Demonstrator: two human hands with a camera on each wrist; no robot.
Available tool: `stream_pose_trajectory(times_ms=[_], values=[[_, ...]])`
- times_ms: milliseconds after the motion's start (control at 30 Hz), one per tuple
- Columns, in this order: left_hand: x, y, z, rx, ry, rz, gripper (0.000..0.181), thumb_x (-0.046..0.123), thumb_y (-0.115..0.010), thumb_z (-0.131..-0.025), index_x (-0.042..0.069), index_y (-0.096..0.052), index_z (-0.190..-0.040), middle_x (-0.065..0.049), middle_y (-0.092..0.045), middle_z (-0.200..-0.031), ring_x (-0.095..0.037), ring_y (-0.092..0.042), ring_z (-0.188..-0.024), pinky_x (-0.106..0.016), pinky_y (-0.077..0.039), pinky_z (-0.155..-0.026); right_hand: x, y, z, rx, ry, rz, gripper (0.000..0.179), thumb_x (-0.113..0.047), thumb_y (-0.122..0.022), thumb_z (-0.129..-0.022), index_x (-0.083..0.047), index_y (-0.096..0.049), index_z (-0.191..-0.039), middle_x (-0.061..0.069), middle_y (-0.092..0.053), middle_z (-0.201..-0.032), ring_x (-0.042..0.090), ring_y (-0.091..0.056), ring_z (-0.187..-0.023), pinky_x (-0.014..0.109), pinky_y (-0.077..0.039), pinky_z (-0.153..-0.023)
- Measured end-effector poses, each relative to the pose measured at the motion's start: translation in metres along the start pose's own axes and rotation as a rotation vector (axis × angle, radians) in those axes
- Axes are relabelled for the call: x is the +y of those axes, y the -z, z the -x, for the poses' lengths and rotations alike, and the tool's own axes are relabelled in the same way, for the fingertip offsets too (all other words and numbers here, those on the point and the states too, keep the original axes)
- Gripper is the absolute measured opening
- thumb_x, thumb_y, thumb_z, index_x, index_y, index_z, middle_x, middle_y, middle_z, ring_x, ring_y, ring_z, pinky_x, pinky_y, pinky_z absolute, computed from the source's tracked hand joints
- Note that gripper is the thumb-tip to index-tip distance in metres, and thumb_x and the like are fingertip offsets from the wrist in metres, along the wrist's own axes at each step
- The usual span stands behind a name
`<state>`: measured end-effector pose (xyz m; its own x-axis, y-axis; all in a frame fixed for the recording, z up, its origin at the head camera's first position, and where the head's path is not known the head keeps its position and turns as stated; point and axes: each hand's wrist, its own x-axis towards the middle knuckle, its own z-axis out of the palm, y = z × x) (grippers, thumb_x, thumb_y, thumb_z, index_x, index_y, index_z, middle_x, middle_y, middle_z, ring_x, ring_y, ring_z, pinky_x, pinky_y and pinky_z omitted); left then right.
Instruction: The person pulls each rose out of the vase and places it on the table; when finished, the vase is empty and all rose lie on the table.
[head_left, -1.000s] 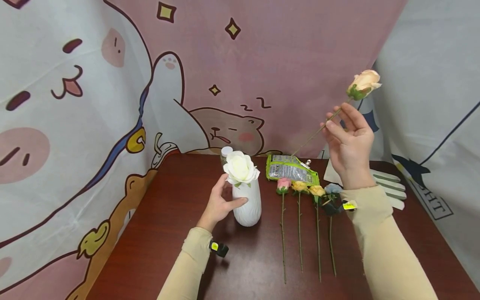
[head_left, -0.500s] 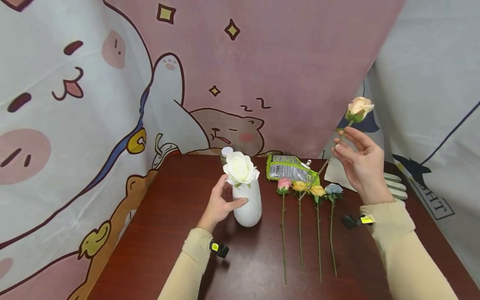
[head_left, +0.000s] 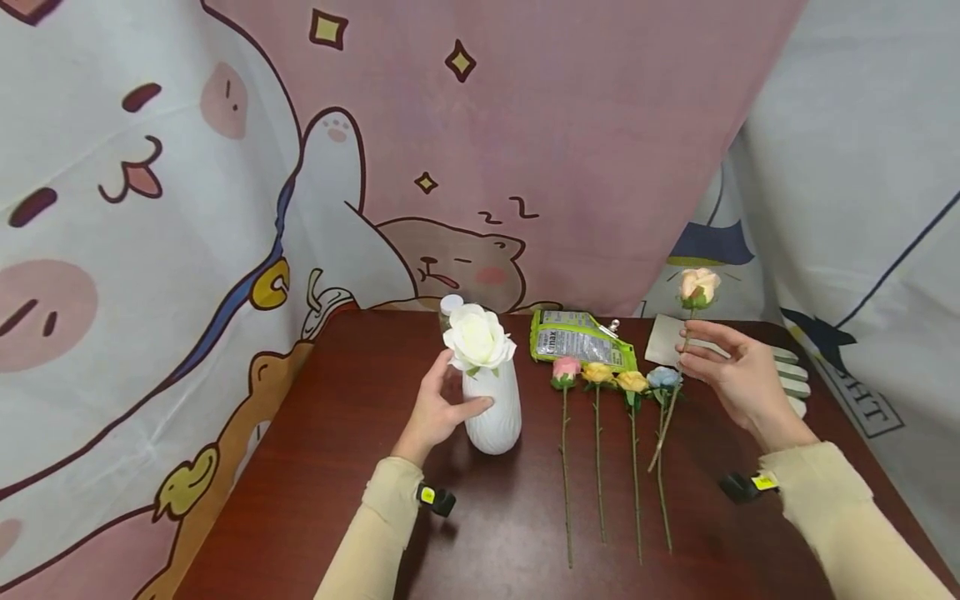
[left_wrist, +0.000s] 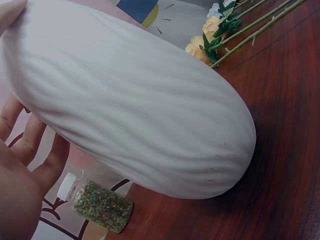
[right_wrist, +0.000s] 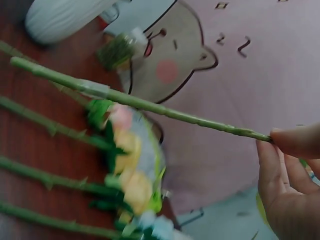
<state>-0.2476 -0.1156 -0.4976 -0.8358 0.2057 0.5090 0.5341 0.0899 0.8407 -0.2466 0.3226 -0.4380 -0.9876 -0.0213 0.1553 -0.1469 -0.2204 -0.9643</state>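
Observation:
Around the upper part of a white vase (head_left: 495,421), my left hand (head_left: 433,410) holds on, thumb in front and fingers behind. A white artificial rose (head_left: 478,337) stands in the vase's mouth. On the right, my right hand (head_left: 738,379) pinches the stem of a peach artificial rose (head_left: 699,286) just below the bloom. Its stem (right_wrist: 175,116) slants down toward the table. Laid side by side between vase and right hand are a pink rose (head_left: 566,368), two yellow roses (head_left: 597,372) and a blue flower (head_left: 664,379), stems pointing toward me.
A clear bottle (left_wrist: 102,205) of green beads with a white cap stands behind the vase. Behind the flowers lies a green and silver packet (head_left: 577,343) with a metal clip. A striped glove (head_left: 791,375) lies beyond my right hand. Printed cloth (head_left: 600,150) hangs around the table.
My right hand has come down and slightly right with the peach rose, whose stem has turned from a long slant to nearly upright. My left hand and the vase stay in place.

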Motion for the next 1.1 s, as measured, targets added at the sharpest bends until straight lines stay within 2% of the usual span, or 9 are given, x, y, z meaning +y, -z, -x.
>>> stream_pose_trajectory(times_ms=[167, 300, 467, 533, 600, 667, 733, 933, 1100], values=[[0.002, 0.001, 0.001, 0.017, 0.010, -0.021, 0.082, -0.011, -0.088, -0.073, 0.006, -0.052, -0.145, -0.016, -0.068, -0.122, -0.022, -0.066, -0.105, -0.041, -0.055, -0.091, 0.015, 0.019, 0.012, -0.020, -0.046, 0.131, 0.047, 0.008, -0.074, -0.093, -0.009, -0.066, -0.135, -0.004, -0.069, -0.117, 0.004, -0.075, -0.100, 0.024, -0.061, -0.077], [0.005, 0.001, 0.001, 0.028, 0.012, -0.039, 0.081, -0.015, -0.086, -0.072, -0.001, -0.051, -0.143, -0.022, -0.068, -0.121, -0.024, -0.065, -0.104, -0.051, -0.055, -0.090, 0.025, 0.029, 0.020, -0.046, -0.101, 0.249, 0.049, 0.007, -0.073, -0.094, -0.007, -0.064, -0.140, -0.009, -0.067, -0.119, 0.002, -0.073, -0.100, 0.025, -0.061, -0.079], [0.026, 0.000, 0.001, 0.023, 0.002, -0.043, 0.075, -0.014, -0.085, -0.073, -0.007, -0.052, -0.139, -0.024, -0.068, -0.117, -0.025, -0.065, -0.103, -0.053, -0.054, -0.089, 0.035, 0.036, 0.024, -0.090, -0.134, 0.478, 0.053, 0.006, -0.073, -0.094, 0.002, -0.057, -0.145, -0.018, -0.068, -0.114, 0.001, -0.072, -0.098, 0.029, -0.062, -0.080], [0.035, 0.000, 0.001, 0.019, -0.004, -0.043, 0.073, -0.012, -0.086, -0.074, -0.006, -0.052, -0.138, -0.022, -0.069, -0.116, -0.028, -0.065, -0.102, -0.050, -0.054, -0.088, 0.038, 0.036, 0.026, -0.110, -0.145, 0.564, 0.055, 0.005, -0.073, -0.094, 0.007, -0.054, -0.146, -0.012, -0.070, -0.114, 0.002, -0.071, -0.098, 0.031, -0.062, -0.079], [0.040, 0.000, 0.001, 0.017, -0.007, -0.047, 0.072, -0.011, -0.086, -0.074, -0.006, -0.053, -0.138, -0.020, -0.069, -0.115, -0.032, -0.065, -0.101, -0.048, -0.054, -0.088, 0.041, 0.037, 0.028, -0.136, -0.162, 0.616, 0.056, 0.004, -0.072, -0.095, 0.012, -0.050, -0.146, 0.005, -0.073, -0.117, 0.005, -0.071, -0.099, 0.034, -0.063, -0.079], [0.039, 0.000, 0.001, 0.016, -0.006, -0.045, 0.073, -0.012, -0.086, -0.074, -0.006, -0.052, -0.138, -0.019, -0.069, -0.116, -0.035, -0.065, -0.101, -0.048, -0.054, -0.088, 0.043, 0.038, 0.030, -0.152, -0.191, 0.633, 0.055, 0.004, -0.071, -0.096, 0.013, -0.049, -0.146, 0.022, -0.070, -0.123, 0.009, -0.072, -0.101, 0.035, -0.063, -0.079], [0.032, -0.001, 0.001, 0.016, -0.001, -0.048, 0.074, -0.012, -0.085, -0.074, -0.006, -0.051, -0.139, -0.021, -0.068, -0.118, -0.037, -0.065, -0.102, -0.050, -0.054, -0.088, 0.046, 0.041, 0.032, -0.153, -0.217, 0.643, 0.055, 0.005, -0.069, -0.097, 0.013, -0.048, -0.147, 0.035, -0.064, -0.129, 0.013, -0.072, -0.103, 0.036, -0.063, -0.079], [0.005, -0.002, 0.000, 0.019, -0.003, -0.049, 0.079, -0.013, -0.086, -0.073, -0.004, -0.051, -0.143, -0.019, -0.068, -0.124, -0.024, -0.066, -0.109, -0.050, -0.055, -0.092, 0.054, 0.051, 0.040, -0.090, -0.250, 0.656, 0.055, 0.016, -0.061, -0.094, 0.015, -0.046, -0.147, 0.041, -0.058, -0.134, 0.018, -0.074, -0.103, 0.037, -0.063, -0.080], [0.000, -0.001, 0.000, 0.017, -0.007, -0.031, 0.079, -0.008, -0.089, -0.074, 0.006, -0.053, -0.143, -0.012, -0.070, -0.121, -0.018, -0.067, -0.107, -0.046, -0.055, -0.092, 0.063, 0.063, 0.046, -0.096, -0.271, 0.602, 0.057, 0.021, -0.056, -0.093, 0.018, -0.041, -0.148, 0.043, -0.052, -0.137, 0.012, -0.073, -0.103, 0.037, -0.063, -0.082]])
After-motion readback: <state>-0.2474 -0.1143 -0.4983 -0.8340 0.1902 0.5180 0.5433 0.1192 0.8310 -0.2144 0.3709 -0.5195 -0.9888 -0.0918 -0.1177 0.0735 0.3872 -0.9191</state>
